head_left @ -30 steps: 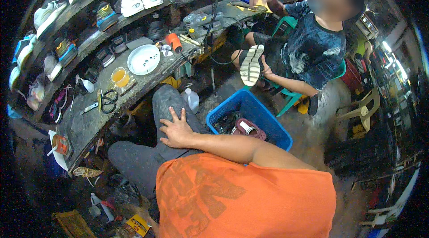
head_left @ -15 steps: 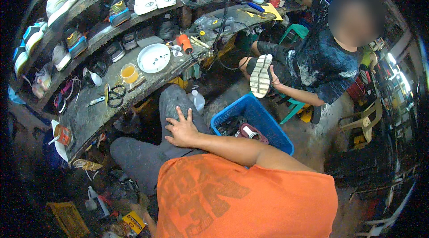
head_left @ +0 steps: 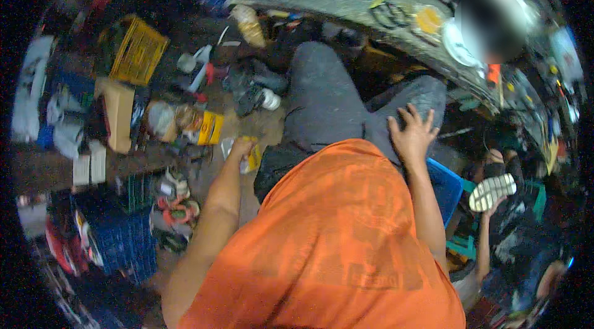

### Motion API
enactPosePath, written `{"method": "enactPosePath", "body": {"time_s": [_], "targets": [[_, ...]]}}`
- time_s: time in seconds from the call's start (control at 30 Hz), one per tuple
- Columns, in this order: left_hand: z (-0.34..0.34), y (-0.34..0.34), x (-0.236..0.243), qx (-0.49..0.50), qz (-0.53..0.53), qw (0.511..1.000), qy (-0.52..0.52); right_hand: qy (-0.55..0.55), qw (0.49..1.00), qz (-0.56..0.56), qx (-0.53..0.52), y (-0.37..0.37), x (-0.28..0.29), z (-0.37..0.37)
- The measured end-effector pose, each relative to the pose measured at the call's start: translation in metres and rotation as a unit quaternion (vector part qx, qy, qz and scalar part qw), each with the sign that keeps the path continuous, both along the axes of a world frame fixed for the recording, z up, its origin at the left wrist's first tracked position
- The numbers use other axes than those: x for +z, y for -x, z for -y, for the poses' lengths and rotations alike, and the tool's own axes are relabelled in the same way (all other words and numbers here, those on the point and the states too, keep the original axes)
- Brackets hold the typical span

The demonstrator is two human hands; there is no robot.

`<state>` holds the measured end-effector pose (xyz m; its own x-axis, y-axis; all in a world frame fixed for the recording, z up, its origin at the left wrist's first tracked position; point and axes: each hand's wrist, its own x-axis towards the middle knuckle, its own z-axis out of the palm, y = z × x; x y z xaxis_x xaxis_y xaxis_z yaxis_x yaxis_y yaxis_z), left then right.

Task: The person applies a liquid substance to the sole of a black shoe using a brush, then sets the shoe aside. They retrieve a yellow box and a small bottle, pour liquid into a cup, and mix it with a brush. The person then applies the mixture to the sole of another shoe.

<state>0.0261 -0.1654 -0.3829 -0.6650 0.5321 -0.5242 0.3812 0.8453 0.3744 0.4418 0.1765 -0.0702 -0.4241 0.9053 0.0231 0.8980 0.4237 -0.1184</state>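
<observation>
While the orange cloth shirt [head_left: 334, 224] fills the lower middle, the right hand [head_left: 413, 134] rests on the dark grey cloth trousers [head_left: 325, 97], fingers spread, nothing in it. Left hand [head_left: 243, 145] is low beside the other leg, fingers curled in. Small flat yellow-and-white packet [head_left: 252, 159] sits right at those fingers, showing either side; can't tell if gripped. Writing: shirt has darker, faded block lettering; bright yellow printed pack [head_left: 211, 128], left of that hand, has dark print, blurred. Packet's print unreadable.
</observation>
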Motion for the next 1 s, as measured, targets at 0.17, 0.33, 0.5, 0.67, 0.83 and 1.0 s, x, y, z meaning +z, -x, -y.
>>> {"method": "enactPosePath", "body": {"time_s": [0.17,0.33,0.5,0.67,0.83,1.0], "targets": [[0.018,0.014,-0.025,0.024,0.036,0.999,0.02,0.002,1.0,0.02,-0.007,0.002,-0.01,0.003],[0.023,0.002,-0.012,0.143,0.078,0.985,0.063,-0.004,1.0,0.031,0.001,0.002,-0.008,0.005],[0.028,-0.054,0.018,0.241,-0.116,0.953,0.146,-0.013,0.999,0.049,-0.007,0.003,-0.01,0.004],[0.044,-0.064,0.014,0.282,-0.023,0.939,0.195,-0.013,0.998,0.054,-0.005,0.002,-0.012,0.003],[0.051,-0.044,-0.02,0.216,-0.017,0.953,0.211,-0.009,0.998,0.057,-0.006,0.004,-0.012,0.003],[0.069,-0.037,-0.033,0.145,0.002,0.975,0.17,-0.048,0.998,0.037,0.011,0.002,-0.008,0.01]]}}
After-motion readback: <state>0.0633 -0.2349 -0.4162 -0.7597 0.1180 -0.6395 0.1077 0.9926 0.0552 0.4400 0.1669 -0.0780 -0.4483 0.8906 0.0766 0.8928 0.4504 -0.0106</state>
